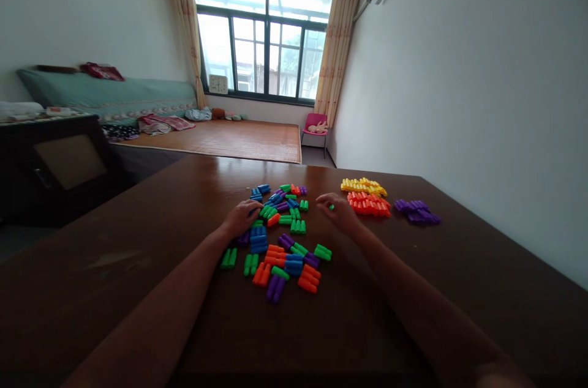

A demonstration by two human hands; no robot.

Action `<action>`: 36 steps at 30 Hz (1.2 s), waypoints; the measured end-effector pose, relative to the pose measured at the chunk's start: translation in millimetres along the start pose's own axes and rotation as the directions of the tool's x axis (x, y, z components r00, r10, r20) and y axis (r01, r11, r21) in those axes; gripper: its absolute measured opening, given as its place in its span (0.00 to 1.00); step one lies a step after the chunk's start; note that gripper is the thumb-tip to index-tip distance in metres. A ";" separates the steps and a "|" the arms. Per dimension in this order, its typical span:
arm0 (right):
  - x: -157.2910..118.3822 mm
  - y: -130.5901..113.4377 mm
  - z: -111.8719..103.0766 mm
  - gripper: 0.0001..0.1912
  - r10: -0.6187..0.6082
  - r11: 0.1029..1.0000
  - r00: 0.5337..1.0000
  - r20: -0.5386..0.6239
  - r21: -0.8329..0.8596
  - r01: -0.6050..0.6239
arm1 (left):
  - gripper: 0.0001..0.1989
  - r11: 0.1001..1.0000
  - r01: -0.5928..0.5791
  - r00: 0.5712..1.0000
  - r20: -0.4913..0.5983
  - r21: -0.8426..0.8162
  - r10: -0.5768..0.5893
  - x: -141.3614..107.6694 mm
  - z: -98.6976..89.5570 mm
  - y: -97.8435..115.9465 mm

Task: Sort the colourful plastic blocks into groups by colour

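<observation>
A loose heap of small ribbed plastic pieces in green, blue, purple and orange lies mid-table. At its left edge is my left hand (241, 218), its fingers curled around a blue plastic piece (253, 212). Green plastic pieces (269, 212) lie just beyond those fingertips. To the right of the heap, my right hand (337, 212) is closed above the table, with a bit of a green plastic piece (331, 207) showing between its fingers. Nearer to me lie orange pieces (309, 278), a purple piece (276, 288) and a blue piece (294, 264).
Sorted groups sit on the right of the brown table (138, 223): yellow pieces (364, 186), orange-red pieces (369, 204) and purple pieces (417, 212). Past the table are a bed (239, 137), a pink chair (315, 123) and a dark cabinet (55, 155) at left.
</observation>
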State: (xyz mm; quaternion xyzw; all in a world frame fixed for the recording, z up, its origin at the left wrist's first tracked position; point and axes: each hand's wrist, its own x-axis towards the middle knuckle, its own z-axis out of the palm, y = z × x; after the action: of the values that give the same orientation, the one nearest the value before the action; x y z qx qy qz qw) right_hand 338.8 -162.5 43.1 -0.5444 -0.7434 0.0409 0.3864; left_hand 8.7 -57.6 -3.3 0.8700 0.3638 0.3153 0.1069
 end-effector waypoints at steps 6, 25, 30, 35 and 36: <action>26.5 -62.9 70.5 0.13 -0.361 0.909 0.870 0.336 -0.084 0.409 | 0.15 0.999 -0.035 0.999 -0.010 0.002 0.035 -0.4 4.2 -2.6; -24.0 108.3 -108.6 0.16 0.612 0.776 0.722 -0.323 0.068 -0.627 | 0.17 1.000 0.003 0.999 0.032 -0.006 -0.002 1.1 -2.9 -7.0; -63.1 142.6 -133.7 0.13 0.689 0.688 0.642 -0.337 0.026 -0.725 | 0.19 1.000 0.001 0.998 0.059 0.012 -0.002 2.5 -6.9 -4.8; -66.8 170.6 -122.0 0.10 0.774 0.568 0.577 -0.262 -0.117 -0.815 | 0.20 1.000 0.013 0.998 0.056 0.019 -0.014 1.8 -9.5 -0.5; -66.4 175.2 -120.5 0.11 0.775 0.552 0.576 -0.259 -0.164 -0.817 | 0.20 1.000 0.015 0.998 0.057 0.018 -0.016 1.7 -9.7 0.1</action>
State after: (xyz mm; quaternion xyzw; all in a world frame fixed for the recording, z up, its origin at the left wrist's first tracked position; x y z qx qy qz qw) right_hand 556.9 -191.0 7.6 -0.8701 -0.3806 0.0691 0.3056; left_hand 3.6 -56.9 5.1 0.8767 0.3700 0.2862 0.1117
